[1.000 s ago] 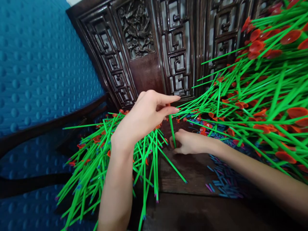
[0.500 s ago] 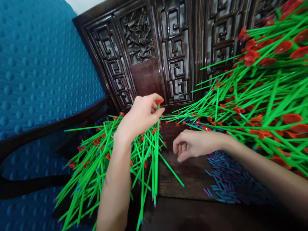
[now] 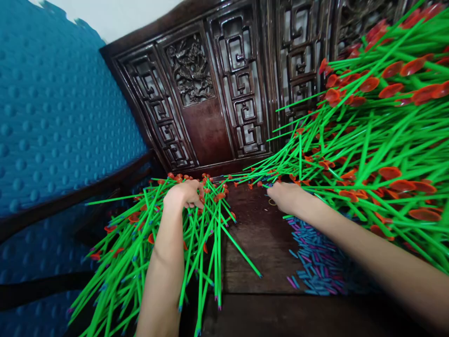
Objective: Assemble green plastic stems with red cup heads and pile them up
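My left hand (image 3: pixel 187 194) is over the left pile of thin green plastic sticks (image 3: pixel 129 262), close to their red cup-shaped ends. Its fingers are loosely bent and apart, with nothing visible in them. Several of these sticks have small blue or purple tips at the near end. My right hand (image 3: pixel 285 195) reaches to the edge of a larger heap of green sticks with red cups (image 3: pixel 372 140) on the right. Its fingers are turned away and hidden, so I cannot see what they touch. Below the right forearm lie many short blue and purple tube pieces (image 3: pixel 315 262).
Everything lies on a dark wooden seat (image 3: pixel 249 243) with a carved lattice back (image 3: pixel 210 131). A dark curved armrest (image 3: pixel 70 196) runs along the left, before a blue bumpy mat (image 3: pixel 63 107). A thin yellow loop (image 3: pixel 272 202) lies beside my right hand.
My left hand has let go of the green stick it pinched and moved down and left over the pile. My right hand has moved up and away to the right heap. The view has shifted slightly.
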The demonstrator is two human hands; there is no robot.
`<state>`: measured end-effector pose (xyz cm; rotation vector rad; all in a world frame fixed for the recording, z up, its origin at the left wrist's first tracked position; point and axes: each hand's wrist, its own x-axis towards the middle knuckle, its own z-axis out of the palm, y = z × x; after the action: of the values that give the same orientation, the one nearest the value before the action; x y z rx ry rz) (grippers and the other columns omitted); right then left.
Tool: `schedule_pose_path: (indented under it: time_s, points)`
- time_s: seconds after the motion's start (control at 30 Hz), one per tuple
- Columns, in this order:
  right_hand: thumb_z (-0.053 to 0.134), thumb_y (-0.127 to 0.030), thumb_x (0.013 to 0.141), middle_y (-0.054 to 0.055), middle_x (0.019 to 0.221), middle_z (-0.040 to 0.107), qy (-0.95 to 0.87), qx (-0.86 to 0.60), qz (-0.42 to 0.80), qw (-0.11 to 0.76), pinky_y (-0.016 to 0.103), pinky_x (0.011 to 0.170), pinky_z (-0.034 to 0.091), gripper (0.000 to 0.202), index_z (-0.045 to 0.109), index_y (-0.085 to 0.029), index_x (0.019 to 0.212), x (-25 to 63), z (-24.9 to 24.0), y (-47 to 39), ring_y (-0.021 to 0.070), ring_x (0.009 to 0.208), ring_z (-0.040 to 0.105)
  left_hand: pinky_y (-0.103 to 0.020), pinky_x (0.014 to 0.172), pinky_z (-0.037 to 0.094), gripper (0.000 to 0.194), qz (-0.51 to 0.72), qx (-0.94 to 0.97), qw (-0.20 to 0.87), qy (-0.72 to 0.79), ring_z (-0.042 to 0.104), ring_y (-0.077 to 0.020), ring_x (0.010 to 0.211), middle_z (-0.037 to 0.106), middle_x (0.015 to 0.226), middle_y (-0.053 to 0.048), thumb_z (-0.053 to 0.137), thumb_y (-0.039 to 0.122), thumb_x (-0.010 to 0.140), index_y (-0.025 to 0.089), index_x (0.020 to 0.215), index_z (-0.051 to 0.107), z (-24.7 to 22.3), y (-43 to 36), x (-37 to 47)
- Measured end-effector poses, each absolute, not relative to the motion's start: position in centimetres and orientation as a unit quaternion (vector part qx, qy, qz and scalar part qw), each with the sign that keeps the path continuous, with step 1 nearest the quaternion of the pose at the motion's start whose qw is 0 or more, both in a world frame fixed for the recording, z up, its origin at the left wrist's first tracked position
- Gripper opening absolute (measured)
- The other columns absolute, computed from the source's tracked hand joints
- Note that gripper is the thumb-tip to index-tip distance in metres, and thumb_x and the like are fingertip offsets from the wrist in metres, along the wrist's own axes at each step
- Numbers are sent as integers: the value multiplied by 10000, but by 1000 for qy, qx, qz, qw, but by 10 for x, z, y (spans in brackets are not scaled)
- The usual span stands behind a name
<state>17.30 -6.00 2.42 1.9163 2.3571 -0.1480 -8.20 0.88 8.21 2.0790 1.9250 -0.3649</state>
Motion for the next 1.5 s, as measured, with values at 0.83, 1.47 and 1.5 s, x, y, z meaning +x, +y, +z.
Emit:
schedule_pose_path:
  time_s: [0.83,1.47,1.5]
  points:
    - [485,-200,974,171,1265,611,779,522,-3,-346,386,941,524,321,677,-91,1209,160,29,-49,250,1039,660,-262,722,488,174,82,893,124,425,667,-162,775,711,854,-9,643,301,877,177,1000,640,112,-28,-60]
    - [544,-65,873,113,973,759,588,388,-551,-448,277,746,581,410,570,-79,1282,145,46,-64,177,824,718,-241,848,539,238,104,961,203,154,713,-147,927,774,997,-41,650,90,894,194,1074,765,127,-72,-35]
    - [538,-78,885,112,976,756,637,411,-499,-419,279,718,574,468,507,-86,1352,148,43,-62,188,820,717,-236,829,535,193,120,963,189,150,710,-141,890,769,958,-44,656,94,891,175,1019,776,128,-72,-34]
